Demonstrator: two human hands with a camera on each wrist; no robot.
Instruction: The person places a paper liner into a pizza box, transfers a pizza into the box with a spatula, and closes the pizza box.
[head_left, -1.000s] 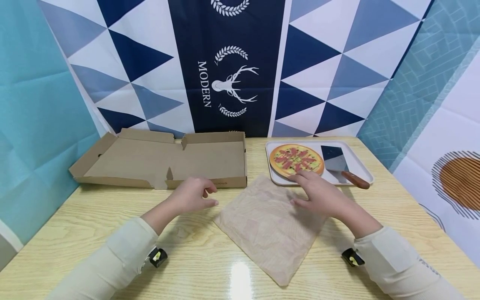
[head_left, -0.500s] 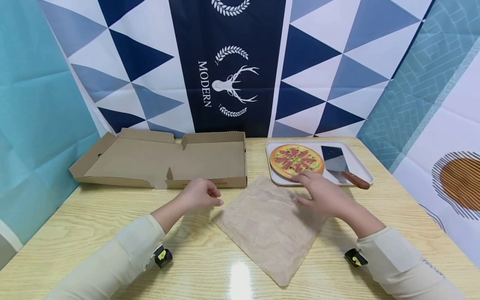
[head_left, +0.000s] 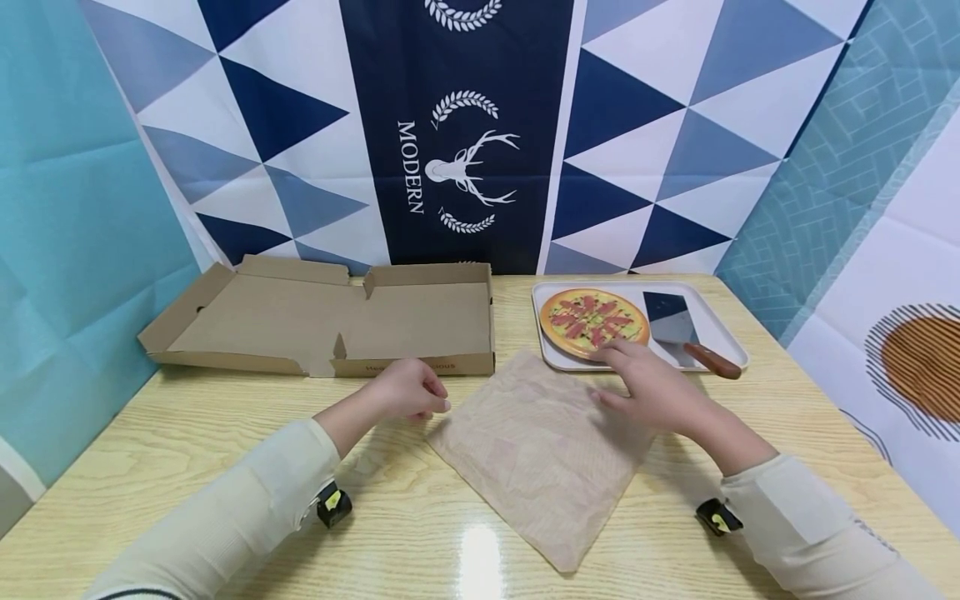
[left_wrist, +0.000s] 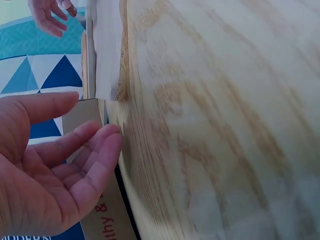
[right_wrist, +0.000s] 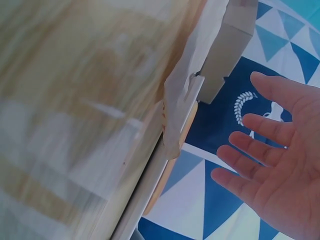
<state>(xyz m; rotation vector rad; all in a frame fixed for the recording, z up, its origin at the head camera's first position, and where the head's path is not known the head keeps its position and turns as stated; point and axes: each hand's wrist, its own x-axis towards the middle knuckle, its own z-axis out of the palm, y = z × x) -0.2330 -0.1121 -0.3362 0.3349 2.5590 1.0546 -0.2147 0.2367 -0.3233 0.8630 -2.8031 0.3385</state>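
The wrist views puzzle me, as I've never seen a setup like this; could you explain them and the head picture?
No machine here: just a person's left hand and right hand, both bare. The head view looks forward and down from the person's head; each wrist view looks from a wrist at that hand, so the table appears tipped. On it lie an open cardboard box to the left, brown paper in the middle, and a white tray to the right bearing a pizza and a wooden-handled server. Neither hand holds anything: the left is near the paper's left corner, the right by the tray's near edge.
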